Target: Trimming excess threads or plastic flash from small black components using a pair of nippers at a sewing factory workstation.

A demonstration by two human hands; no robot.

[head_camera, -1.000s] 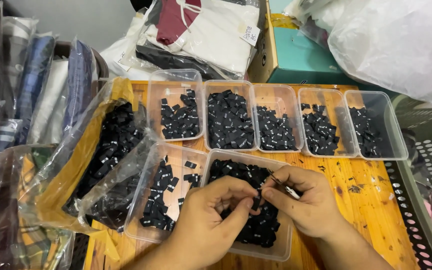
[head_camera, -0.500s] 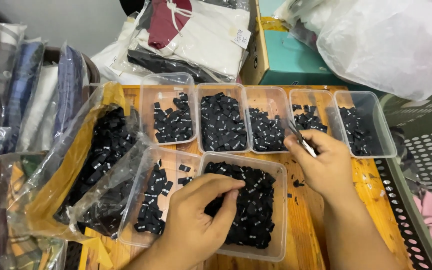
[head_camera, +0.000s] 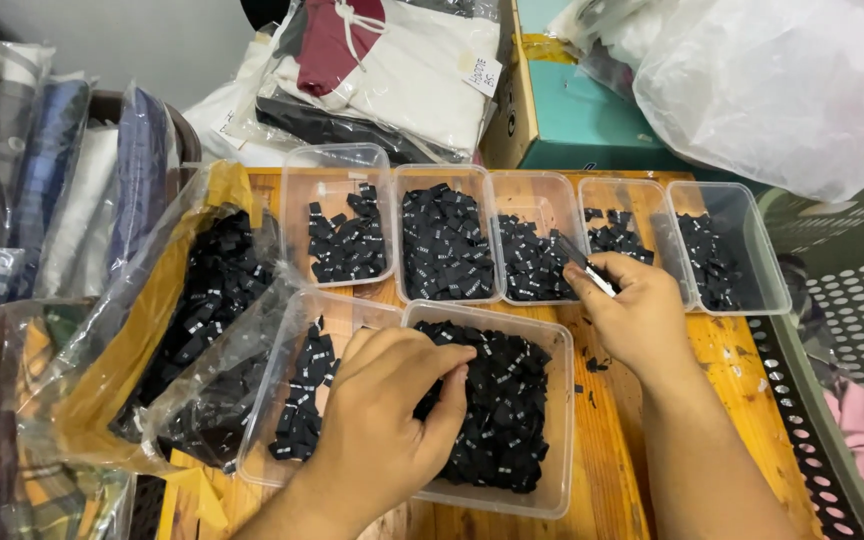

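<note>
Left hand (head_camera: 387, 415) digs into the big tub (head_camera: 552, 440), fingers pinching black tags (head_camera: 497, 420); beyond the tub, right hand (head_camera: 632, 315) pinches tweezers (head_camera: 584, 268)

Black fabric labels (head_camera: 447, 240) fill clear tubs; white paper tag (head_camera: 480, 72) (handwritten) on bagged garment (head_camera: 392, 70); teal box (head_camera: 592, 120) behind.

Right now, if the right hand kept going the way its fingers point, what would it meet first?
Probably the black tags in the middle container of the back row: the right hand points up-left over its near rim, holding a small tag. Its height above is unclear.
</note>
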